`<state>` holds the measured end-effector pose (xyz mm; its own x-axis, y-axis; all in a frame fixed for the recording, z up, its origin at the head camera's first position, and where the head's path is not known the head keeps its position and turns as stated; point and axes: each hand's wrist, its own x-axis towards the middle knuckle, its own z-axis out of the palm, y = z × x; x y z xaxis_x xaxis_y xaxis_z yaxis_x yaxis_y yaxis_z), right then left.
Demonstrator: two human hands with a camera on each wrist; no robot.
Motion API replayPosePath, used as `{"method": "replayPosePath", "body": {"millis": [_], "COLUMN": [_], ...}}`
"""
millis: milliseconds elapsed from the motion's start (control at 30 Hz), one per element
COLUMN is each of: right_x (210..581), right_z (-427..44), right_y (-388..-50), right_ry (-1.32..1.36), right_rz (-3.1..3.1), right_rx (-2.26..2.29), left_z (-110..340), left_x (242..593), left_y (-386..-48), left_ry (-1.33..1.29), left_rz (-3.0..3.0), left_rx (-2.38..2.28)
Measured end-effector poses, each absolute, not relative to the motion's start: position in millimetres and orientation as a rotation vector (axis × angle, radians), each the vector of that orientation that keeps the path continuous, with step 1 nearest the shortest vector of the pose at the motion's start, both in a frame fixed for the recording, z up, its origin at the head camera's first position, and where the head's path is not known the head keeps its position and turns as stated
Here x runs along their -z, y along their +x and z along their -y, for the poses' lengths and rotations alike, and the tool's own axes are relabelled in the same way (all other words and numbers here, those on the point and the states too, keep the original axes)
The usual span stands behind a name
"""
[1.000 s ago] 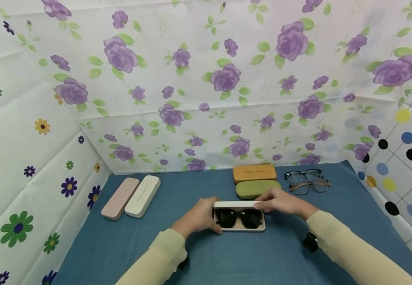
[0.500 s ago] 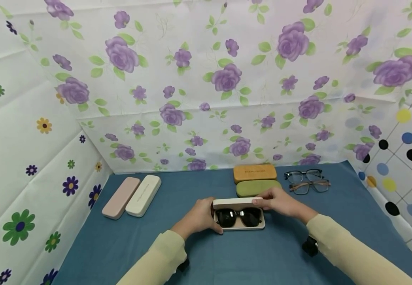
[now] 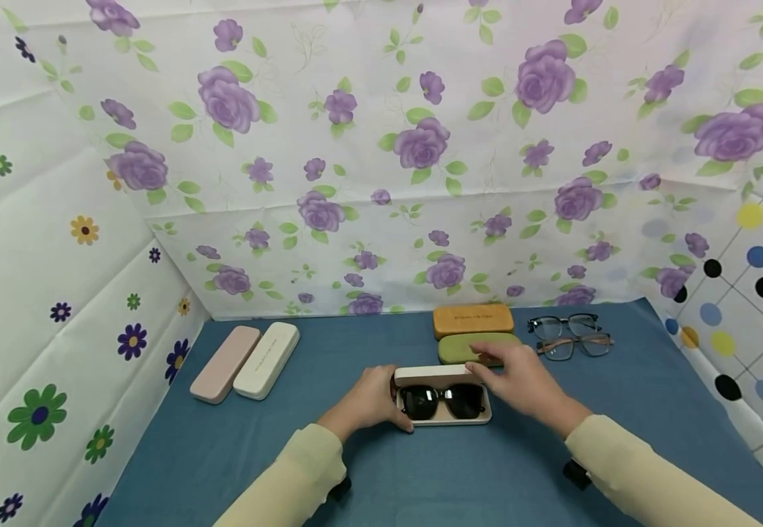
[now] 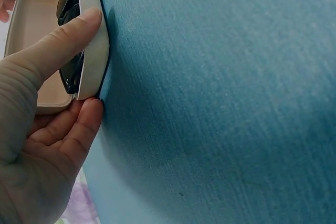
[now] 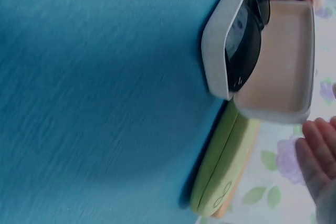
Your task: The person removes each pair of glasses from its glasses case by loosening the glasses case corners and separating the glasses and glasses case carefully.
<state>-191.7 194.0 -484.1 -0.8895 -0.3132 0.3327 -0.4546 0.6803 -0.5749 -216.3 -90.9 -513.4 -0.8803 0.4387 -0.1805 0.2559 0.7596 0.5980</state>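
A pale glasses case [image 3: 444, 421] stands with its lid raised on the blue cloth. Inside lie black sunglasses [image 3: 443, 402], folded, lenses toward me. My left hand [image 3: 373, 399] grips the case's left end; in the left wrist view its thumb [image 4: 79, 30] presses the front wall while the other fingers curl behind. At the lid's upper right corner hovers my right hand [image 3: 520, 377], its fingers spread. The right wrist view shows these fingers [image 5: 317, 148] fairly straight and just off the lid [image 5: 281, 61], holding nothing.
Behind the right hand sit a green case [image 3: 457, 348] and an orange case [image 3: 474, 320]. Two pairs of glasses, one black-framed [image 3: 562, 323] and one brown-framed [image 3: 574, 345], lie farther right. At the left are a pink case [image 3: 225, 364] and a white case [image 3: 266, 361]. Patterned cloth walls surround the table.
The lid has tipped farther back, showing more of its inside. My right hand has let go of the lid's edge and its fingers have spread. My left hand keeps its grip.
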Motion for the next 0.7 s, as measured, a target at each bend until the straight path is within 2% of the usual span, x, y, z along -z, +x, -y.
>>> {"method": "replayPosePath", "body": {"millis": [167,333,700], "right_x": [485,490,513], "right_z": [-184,-172,-154], "right_y": [-185,-179,-172], "right_ry": [0.914,1.077,1.065], "right_rz": [2.404,2.304,2.576], "right_rx": [-0.801,-0.622,-0.346], "left_z": [91,91,93], "left_x": [513,511,516], "left_y": [-217,-217,-212], "left_ry": [0.526,0.515,0.522], "left_rz": [-2.648,-2.645,-2.65], "left_rx": [-0.835,-0.845,-0.931]}}
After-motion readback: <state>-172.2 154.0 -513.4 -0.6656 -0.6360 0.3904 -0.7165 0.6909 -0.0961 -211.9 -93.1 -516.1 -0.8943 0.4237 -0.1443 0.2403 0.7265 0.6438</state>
